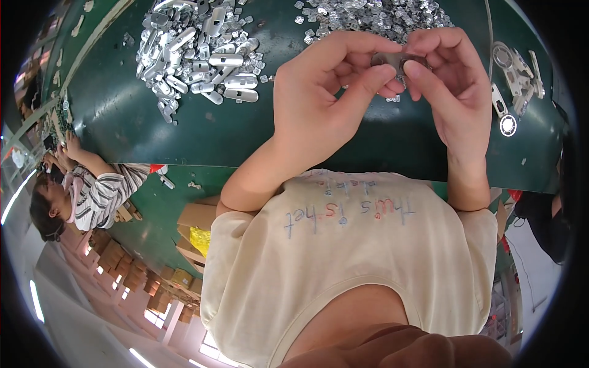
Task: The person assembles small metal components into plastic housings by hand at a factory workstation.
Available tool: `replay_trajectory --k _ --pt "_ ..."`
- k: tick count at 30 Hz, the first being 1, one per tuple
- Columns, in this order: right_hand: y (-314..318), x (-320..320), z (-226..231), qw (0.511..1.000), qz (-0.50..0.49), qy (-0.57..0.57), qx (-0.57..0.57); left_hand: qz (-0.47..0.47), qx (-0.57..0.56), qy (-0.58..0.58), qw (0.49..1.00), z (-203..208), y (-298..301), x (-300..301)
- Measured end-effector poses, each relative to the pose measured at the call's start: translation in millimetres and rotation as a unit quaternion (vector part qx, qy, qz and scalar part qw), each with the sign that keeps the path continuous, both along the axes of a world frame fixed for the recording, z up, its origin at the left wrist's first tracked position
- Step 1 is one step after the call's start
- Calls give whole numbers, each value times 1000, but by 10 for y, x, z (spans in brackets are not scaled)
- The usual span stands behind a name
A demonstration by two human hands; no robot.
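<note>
Raised over the far part of the green table (184,138), both my hands hold one small oblong metal piece (389,59) that looks dark grey. My left hand (316,98) pinches its left end between thumb and fingers. At the other end, the thumb and fingers of my right hand (460,95) are closed on it. My fingertips cover much of the piece, so its full shape is hidden. Just beyond my hands spreads a heap of small square silvery metal parts (374,15). Left of my left hand lies a pile of shiny, round-ended oblong metal plates (208,61).
Several silvery-white flat parts with round ends (518,76) lie on the table at the right. A person in a striped top (107,196) works at the far left. Below the table edge stands a cardboard box (195,218) with a yellow bag (200,239).
</note>
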State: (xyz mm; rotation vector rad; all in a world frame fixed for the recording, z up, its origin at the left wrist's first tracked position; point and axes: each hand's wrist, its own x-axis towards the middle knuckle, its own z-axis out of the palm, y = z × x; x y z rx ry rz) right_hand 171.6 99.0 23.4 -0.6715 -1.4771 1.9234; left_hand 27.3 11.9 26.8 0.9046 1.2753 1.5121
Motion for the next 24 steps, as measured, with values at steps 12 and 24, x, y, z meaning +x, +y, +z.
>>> replay_trajectory --k 12,24 --pt "166 -141 122 994 95 -48 -21 0 -27 19 999 -121 43 -225" --pt "4066 -1354 -487 632 -108 -558 527 67 -16 -47 997 -276 0 -332"
